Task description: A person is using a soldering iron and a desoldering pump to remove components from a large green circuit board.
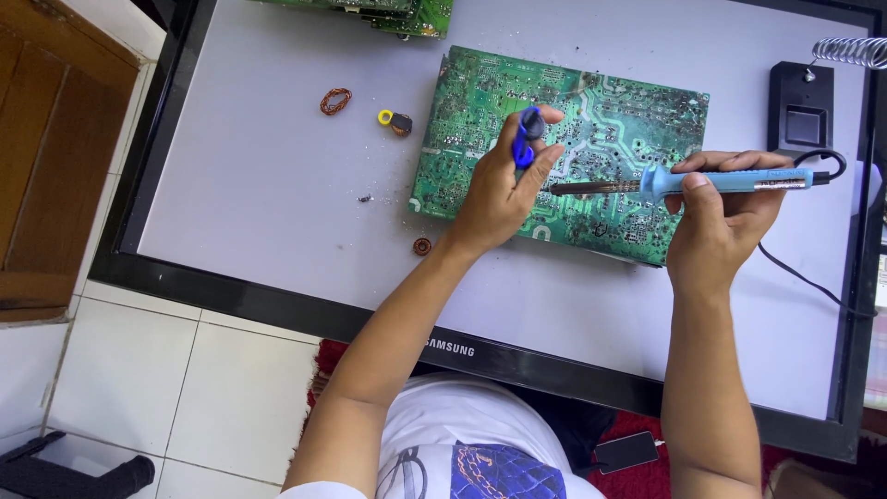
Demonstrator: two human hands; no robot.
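Observation:
A green circuit board [628,102] lies solder side up on a white panel [249,185] with a black frame. My left hand [494,199] rests on the board's left half and grips a dark blue tool [528,135] that stands upright between thumb and fingers. My right hand [725,208] holds a light blue soldering iron [721,180] level, its metal tip pointing left and ending just right of the left hand's fingers, over the board's middle.
A copper wire coil [335,101], a small yellow and black part [394,120], a small round coil [422,246] and bits of debris lie left of the board. A black iron stand with a spring [808,92] sits at the right. More green boards [407,14] are at the top.

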